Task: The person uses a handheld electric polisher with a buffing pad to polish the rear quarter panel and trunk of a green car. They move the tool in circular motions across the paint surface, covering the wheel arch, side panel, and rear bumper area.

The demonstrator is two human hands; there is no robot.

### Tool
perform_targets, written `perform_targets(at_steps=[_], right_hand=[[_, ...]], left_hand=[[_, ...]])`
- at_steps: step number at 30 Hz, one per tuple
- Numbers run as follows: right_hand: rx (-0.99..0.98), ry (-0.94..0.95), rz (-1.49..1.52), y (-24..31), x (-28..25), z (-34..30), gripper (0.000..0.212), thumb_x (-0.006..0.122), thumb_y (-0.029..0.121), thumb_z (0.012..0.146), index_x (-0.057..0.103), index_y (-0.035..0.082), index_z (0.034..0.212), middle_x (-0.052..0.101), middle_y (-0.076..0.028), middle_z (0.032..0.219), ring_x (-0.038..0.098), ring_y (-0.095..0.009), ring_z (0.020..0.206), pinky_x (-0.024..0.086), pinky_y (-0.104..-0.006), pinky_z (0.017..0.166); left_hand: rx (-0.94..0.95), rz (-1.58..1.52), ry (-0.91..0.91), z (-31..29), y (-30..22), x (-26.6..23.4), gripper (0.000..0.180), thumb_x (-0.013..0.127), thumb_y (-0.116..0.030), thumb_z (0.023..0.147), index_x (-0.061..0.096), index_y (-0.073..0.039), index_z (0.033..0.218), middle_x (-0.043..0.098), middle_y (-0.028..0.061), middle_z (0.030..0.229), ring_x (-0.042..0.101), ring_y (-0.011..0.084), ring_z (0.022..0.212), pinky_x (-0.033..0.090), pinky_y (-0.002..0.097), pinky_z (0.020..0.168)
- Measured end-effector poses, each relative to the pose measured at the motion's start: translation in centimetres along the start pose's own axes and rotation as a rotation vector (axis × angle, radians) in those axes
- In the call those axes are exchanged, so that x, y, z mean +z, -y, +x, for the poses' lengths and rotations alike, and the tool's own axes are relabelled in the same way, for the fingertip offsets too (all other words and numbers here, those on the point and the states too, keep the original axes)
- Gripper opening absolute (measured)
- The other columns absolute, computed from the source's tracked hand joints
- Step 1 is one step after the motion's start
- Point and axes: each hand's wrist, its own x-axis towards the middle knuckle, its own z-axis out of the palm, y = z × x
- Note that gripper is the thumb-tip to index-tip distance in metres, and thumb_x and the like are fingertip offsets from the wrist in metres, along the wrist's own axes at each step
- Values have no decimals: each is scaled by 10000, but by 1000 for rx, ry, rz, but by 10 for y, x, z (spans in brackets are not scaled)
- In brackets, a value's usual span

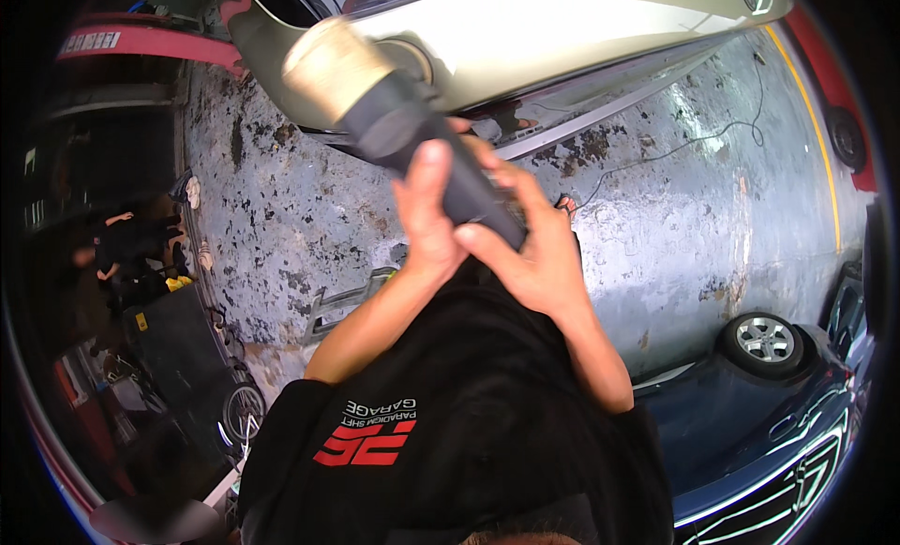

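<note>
Both my hands are on a long black power tool with a blurred tan head, which looks like a car polisher (pixel 403 123). My left hand (pixel 429 222) grips the side of its body, thumb lying along it. Around the rear part closes my right hand (pixel 539 250), its thumb across the near end. The tool tilts up and to the left, its tan head in front of the light-coloured car (pixel 525 39). A round, dark-rimmed shape (pixel 427 61) shows behind the head; whether it belongs to the tool or the car I cannot tell.
A thin cable (pixel 656 149) trails over the worn grey floor (pixel 675 254). A dark blue car (pixel 722 433) stands at the near right, with a wheel (pixel 767 343) on its side. A grey frame-like part (pixel 347 301) lies left of me. Another person (pixel 136 245) is at far left.
</note>
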Motion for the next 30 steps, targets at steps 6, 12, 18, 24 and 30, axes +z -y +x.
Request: perform_targets(at_steps=[6,12,18,24,30], right_hand=[[214,-299,389,-13,-80,-17,652,704,447,1085,529,-18,1508,729,-149,1063,739,-219,769,606,-337,677],[194,-397,412,-20,-105,-1,558,548,534,1159,600,11,1348,738,-135,1003,742,-216,705,627,-368,614],[168,-153,441,7,-12,1,652,741,420,1068,507,-10,1498,738,-135,1106,743,-224,890,618,-352,774],[76,124,100,16,14,19,712,843,423,988,527,17,1480,777,-324,1126,812,-460,1096,626,-480,925],[71,51,117,0,-60,9,715,879,394,958,549,46,1488,792,-293,1204,807,-428,1145,639,-488,946]], left_hand=[[-164,343,196,40,53,112,469,891,-416,900,749,-13,1093,747,47,971,680,178,886,576,375,848],[-98,419,259,68,73,147,555,904,-478,869,741,-8,1116,765,98,981,715,198,917,576,383,842],[-191,484,95,31,-16,63,539,824,-519,955,741,-17,1135,779,97,950,763,184,802,631,367,785],[1,26,-100,5,-24,-9,568,731,-453,1054,575,13,1338,716,181,935,739,271,789,611,403,710],[-44,132,-71,12,24,55,715,774,-507,1013,538,17,1439,732,197,978,737,290,797,606,396,742]])
